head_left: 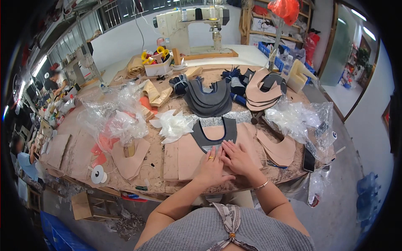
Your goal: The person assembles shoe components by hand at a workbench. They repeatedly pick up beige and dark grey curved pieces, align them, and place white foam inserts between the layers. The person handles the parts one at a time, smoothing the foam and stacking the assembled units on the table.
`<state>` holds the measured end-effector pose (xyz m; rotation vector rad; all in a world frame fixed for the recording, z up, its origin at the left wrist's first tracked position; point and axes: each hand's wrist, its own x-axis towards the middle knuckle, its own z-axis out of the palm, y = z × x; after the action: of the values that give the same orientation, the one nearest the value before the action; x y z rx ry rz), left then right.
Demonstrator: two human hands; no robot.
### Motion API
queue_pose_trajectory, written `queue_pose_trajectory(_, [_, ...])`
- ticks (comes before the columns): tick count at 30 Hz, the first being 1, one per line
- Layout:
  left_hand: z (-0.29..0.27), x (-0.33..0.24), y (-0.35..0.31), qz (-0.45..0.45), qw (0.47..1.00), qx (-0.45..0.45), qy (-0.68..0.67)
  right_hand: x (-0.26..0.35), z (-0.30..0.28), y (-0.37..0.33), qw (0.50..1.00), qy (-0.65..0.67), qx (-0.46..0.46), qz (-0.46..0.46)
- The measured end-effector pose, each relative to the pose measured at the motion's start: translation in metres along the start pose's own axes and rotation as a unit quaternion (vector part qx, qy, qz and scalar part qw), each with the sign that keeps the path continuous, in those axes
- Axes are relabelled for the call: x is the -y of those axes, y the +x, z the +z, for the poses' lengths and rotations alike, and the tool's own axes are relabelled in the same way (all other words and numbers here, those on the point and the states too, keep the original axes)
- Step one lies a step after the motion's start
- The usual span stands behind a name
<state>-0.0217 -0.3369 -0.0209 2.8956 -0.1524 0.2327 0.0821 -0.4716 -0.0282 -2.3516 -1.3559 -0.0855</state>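
A dark grey U-shaped piece [199, 137] with a dark blue inner edge lies on a tan sheet [187, 159] in front of me. My left hand [211, 168] rests on its lower curve, fingers stretched out, with a ring on one finger. Beside it my right hand [240, 160] lies flat with extended fingers, their tips on the same curve. The two hands nearly touch, and they cover part of the piece. Behind it is a stack of dark grey U-shaped pieces [207, 100]. Tan U-shaped pieces [278, 151] lie to the right, and another tan piece [130, 165] to the left.
Clear plastic bags [299, 115] sit at the right, more plastic wrap [113, 104] at the left. White crumpled sheets [173, 124] lie near the middle. A phone [309, 158] is at the right edge, a white spool [99, 174] at the front left. A sewing machine [176, 31] stands behind.
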Motion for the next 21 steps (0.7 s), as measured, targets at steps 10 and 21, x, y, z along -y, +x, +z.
queue_pose_trajectory(10, [-0.001, 0.018, -0.054, -0.008, 0.997, -0.064, -0.034, 0.027, 0.004, -0.04, 0.996, -0.087, -0.002, -0.032])
queue_pose_trajectory(21, [-0.018, 0.053, -0.054, -0.123, 0.97, -0.209, 0.003, 0.03, 0.004, -0.04, 0.994, -0.101, -0.026, -0.013])
